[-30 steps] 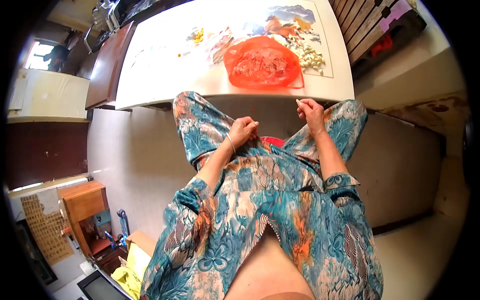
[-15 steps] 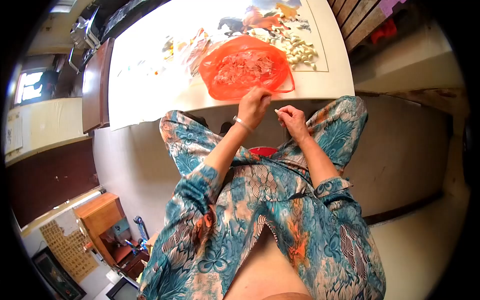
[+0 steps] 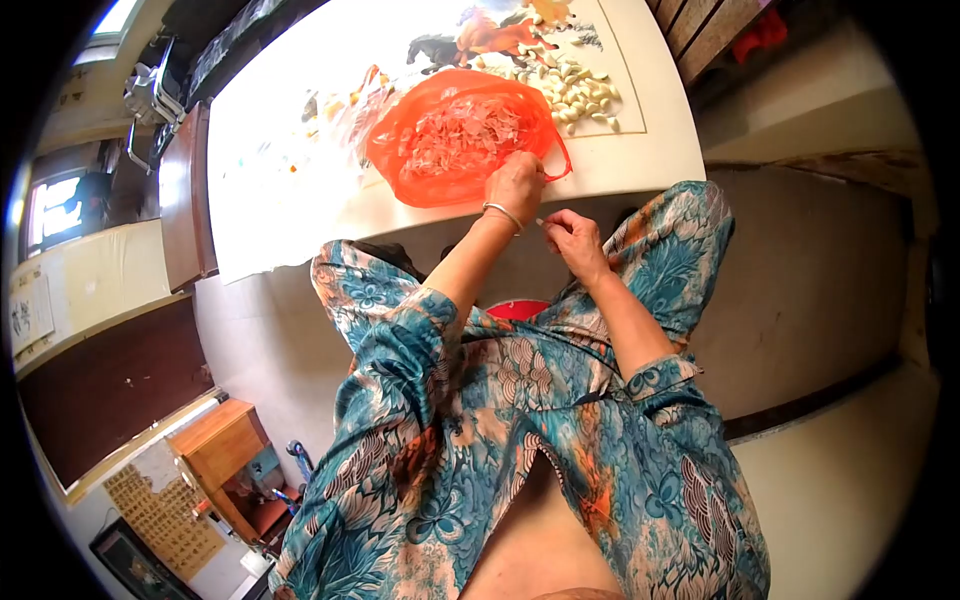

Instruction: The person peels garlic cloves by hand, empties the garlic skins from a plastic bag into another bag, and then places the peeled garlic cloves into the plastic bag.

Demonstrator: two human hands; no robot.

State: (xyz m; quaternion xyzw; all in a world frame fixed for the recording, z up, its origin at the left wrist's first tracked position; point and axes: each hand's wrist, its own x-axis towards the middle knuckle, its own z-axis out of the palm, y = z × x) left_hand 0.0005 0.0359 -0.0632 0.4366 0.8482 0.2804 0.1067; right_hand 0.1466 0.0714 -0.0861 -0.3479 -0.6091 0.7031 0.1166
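Our left hand (image 3: 515,180) is over the front right rim of the bag, palm down, its fingers bent and bunched; they hide their tips, so we cannot tell whether they grip anything. Just beside it, lower and to the right, our right hand (image 3: 577,245) pinches a small pale bit (image 3: 540,221) between thumb and fingertips, the other fingers curled in. We wear a bracelet (image 3: 503,218) on the left wrist.

Nearest to us spread our patterned clothes (image 3: 520,370), knees apart at the table's edge, with a red thing (image 3: 517,309) partly showing between our legs.

Beyond the knees stands the table (image 3: 650,165). On it, near our edge, lies the red bag (image 3: 430,188), its mouth open and thin, papery flakes (image 3: 465,130) heaped inside, its handle looping out at the right. Just past its right side we see a loose pile of pale cloves (image 3: 580,92), and to its left some crumpled clear plastic (image 3: 362,115).

Farther back, the picture (image 3: 495,38) on the tabletop shows running horses, some cloves lying over it. Off to our left, well apart from the table, a bright window (image 3: 57,205) shows.
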